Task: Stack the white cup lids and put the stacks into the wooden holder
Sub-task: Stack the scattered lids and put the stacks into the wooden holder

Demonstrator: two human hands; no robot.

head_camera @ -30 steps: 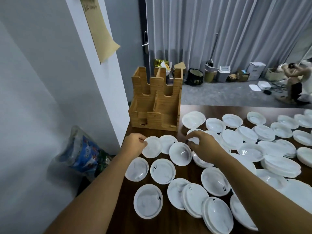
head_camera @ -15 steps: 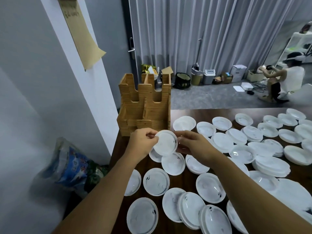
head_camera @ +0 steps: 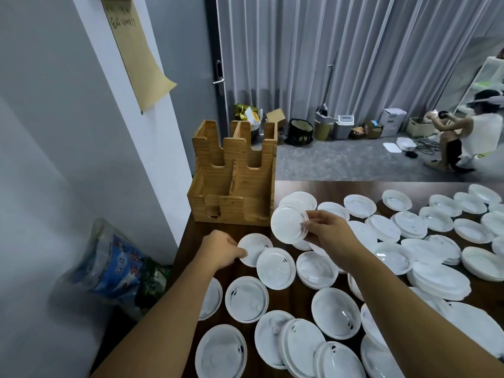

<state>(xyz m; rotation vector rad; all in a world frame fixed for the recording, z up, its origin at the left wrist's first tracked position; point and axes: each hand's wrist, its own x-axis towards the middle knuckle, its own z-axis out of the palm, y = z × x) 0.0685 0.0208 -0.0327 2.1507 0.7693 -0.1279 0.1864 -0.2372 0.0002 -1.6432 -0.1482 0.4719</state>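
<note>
Lid (head_camera: 288, 225) now up off the table, pinched at its rim by right hand (head_camera: 326, 230) alone, just in front of the wooden holder (head_camera: 234, 186). Half a sec ago both hands on that lid; left hand (head_camera: 222, 251) now dropped back down, fingers curled onto the edge of another lid (head_camera: 253, 248) flat on the table (head_camera: 188, 241). Whether actually gripping or just touching: can't tell for sure, looks like a pinch at the rim. Holder compartments empty as far as visible. Rest of the lids (head_camera: 409, 241) spread across the tabletop, a few small piles on the right. Reads as stack-building barely begun: one in the air, next being fetched, prob. to nest under or onto it. Nothing in the holder yet, lots to go.
</note>
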